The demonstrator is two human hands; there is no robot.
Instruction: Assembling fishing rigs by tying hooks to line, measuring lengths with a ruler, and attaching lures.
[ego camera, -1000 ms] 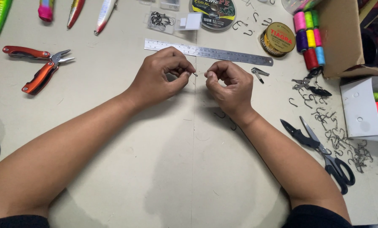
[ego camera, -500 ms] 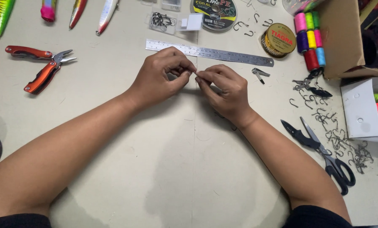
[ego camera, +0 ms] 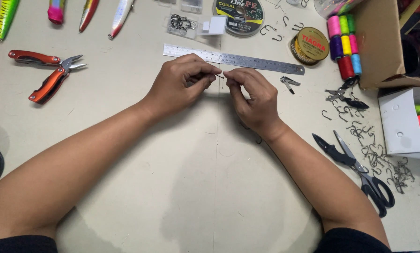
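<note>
Hands (ego camera: 219, 86) closer together than before

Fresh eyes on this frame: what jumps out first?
Dead centre, the left hand and right hand meet fingertip to fingertip over the table, pinching something small and dark just below a steel ruler. Next come the orange-handled pliers at upper left and the bright thread spools at upper right. A scatter of small hooks lies by black scissors on the right.
</note>
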